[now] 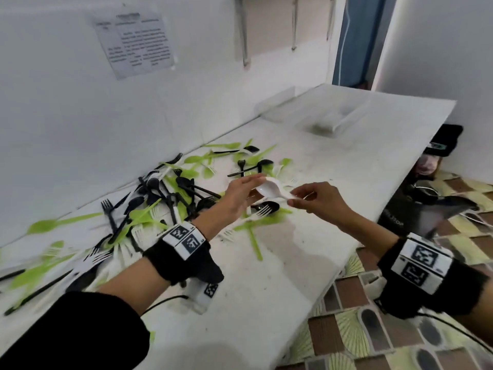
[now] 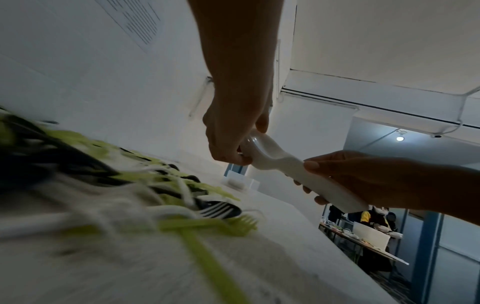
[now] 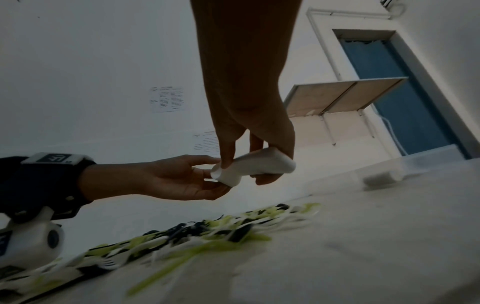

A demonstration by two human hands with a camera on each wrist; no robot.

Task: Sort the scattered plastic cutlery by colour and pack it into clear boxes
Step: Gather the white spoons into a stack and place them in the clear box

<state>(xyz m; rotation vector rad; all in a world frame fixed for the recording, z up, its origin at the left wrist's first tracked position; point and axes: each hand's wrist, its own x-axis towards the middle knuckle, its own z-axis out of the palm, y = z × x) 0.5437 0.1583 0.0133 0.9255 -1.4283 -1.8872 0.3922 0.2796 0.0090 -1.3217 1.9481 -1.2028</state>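
Head view, centre: broad white plastic soup spoon (image 1: pixel 272 190) held above the white tabletop (image 1: pixel 333 182), bowl end pinched by left hand (image 1: pixel 240 196), handle end pinched by right hand (image 1: pixel 317 197). Left of frame: scattered green, black and white plastic cutlery (image 1: pixel 149 204). Upper right: clear plastic boxes (image 1: pixel 314 113), well apart.

Left wrist view, centre: left fingers (image 2: pixel 228 152) curled round spoon bowl.

Right wrist view, centre: right fingers (image 3: pixel 228 152) gripping spoon handle.
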